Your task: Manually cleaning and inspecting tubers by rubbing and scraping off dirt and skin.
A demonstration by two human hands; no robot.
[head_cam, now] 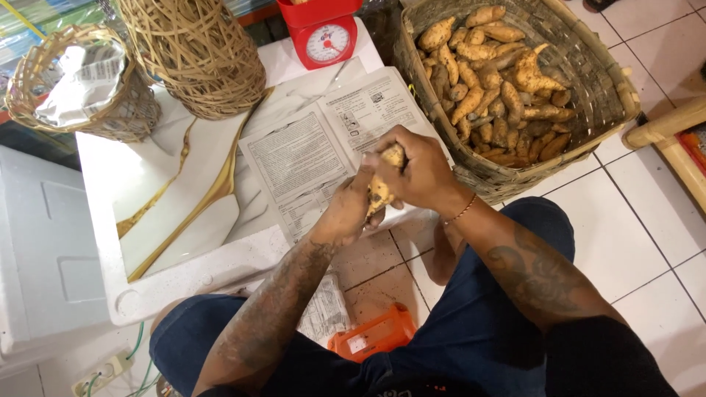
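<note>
Root (384, 184), tan and speckled with dirt, sits clamped between both hands just off the desk's (147, 191) front right corner, over the tiled floor (647, 206). Right hand (415, 173) wraps over its top end, fingers curled tight, a thin bracelet at the wrist. Left hand (346, 213) grips its lower part from below and the left, thumb side pressed on the root. Both hands touch each other around it; most of the root is hidden, only a strip shows between them.

Desk is white with a gold-veined panel. Paper sheet (309, 151) with print lies near the desk's right edge, just behind the hands. Red scale (323, 33) at the back right corner. Tall wicker basket (195, 55) at the back edge, smaller wicker basket (73, 81) with crumpled paper at the back left corner. Big woven basket (596, 81) full of similar roots stands on the floor right of the desk, close to the right hand. Orange object (371, 334) lies on the floor between the knees; kind unclear.
</note>
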